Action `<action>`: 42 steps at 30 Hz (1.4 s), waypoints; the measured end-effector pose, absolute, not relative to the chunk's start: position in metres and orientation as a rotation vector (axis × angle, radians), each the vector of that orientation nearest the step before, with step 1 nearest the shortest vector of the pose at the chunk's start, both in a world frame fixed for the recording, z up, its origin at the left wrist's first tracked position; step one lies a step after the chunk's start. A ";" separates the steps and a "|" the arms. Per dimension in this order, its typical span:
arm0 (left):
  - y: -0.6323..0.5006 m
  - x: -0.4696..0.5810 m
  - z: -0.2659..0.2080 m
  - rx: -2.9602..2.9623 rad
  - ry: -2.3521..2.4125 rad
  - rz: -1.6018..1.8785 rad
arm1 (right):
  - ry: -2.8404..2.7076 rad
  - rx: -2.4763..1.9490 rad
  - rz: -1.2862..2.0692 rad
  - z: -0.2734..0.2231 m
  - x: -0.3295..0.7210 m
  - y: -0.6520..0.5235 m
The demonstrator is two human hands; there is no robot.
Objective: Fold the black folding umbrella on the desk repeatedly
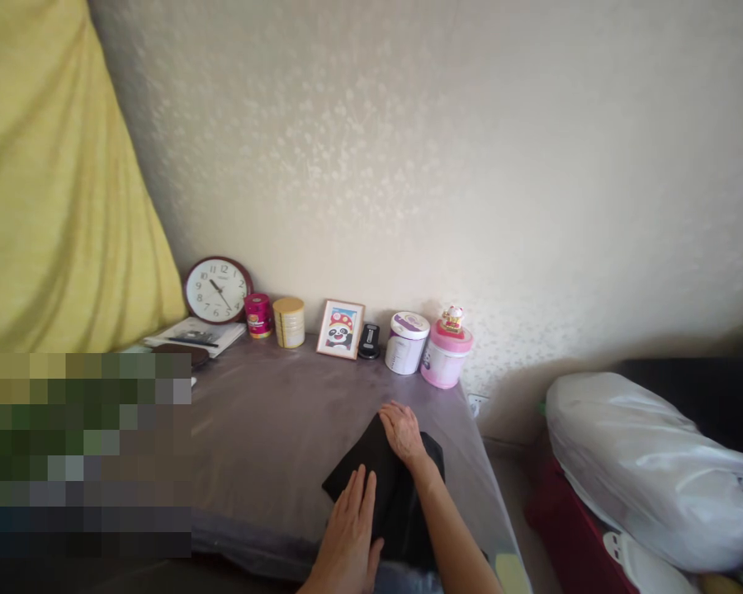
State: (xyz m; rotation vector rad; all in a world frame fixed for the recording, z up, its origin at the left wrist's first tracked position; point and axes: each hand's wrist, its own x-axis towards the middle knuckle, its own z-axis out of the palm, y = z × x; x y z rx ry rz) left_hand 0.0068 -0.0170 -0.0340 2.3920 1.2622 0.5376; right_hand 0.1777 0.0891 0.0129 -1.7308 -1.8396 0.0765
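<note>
A folded black cloth lies near the front right of the table, partly covered by my hands and forearms. My left hand rests flat on its near left part, with the fingers stretched forward. Farther up, my right hand lies over the cloth's far edge, fingers extended and close together. Its fingertips reach the top corner of the fabric. Whether the cloth is a garment I cannot tell.
A wall clock, tins, a framed panda picture and tubs line the table's back. A lucky-cat figurine tops the pink tub. To the right, a white plastic bag sits beyond the table edge. The left foreground is pixelated.
</note>
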 end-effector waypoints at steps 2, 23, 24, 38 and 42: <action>-0.016 0.006 -0.038 2.407 1.256 0.564 | -1.784 -1.733 0.021 0.018 0.177 0.084; -0.016 -0.003 -0.015 2.301 1.175 0.480 | -1.135 -1.902 0.045 -0.009 0.235 0.023; -0.016 -0.003 -0.016 2.280 1.171 0.499 | -1.088 -1.944 0.085 -0.009 0.241 0.012; -0.014 -0.005 -0.006 2.094 1.126 0.514 | -0.976 -1.821 0.413 0.003 0.219 -0.008; -0.014 -0.004 -0.008 2.108 1.136 0.516 | -0.958 -1.740 0.479 0.002 0.224 -0.018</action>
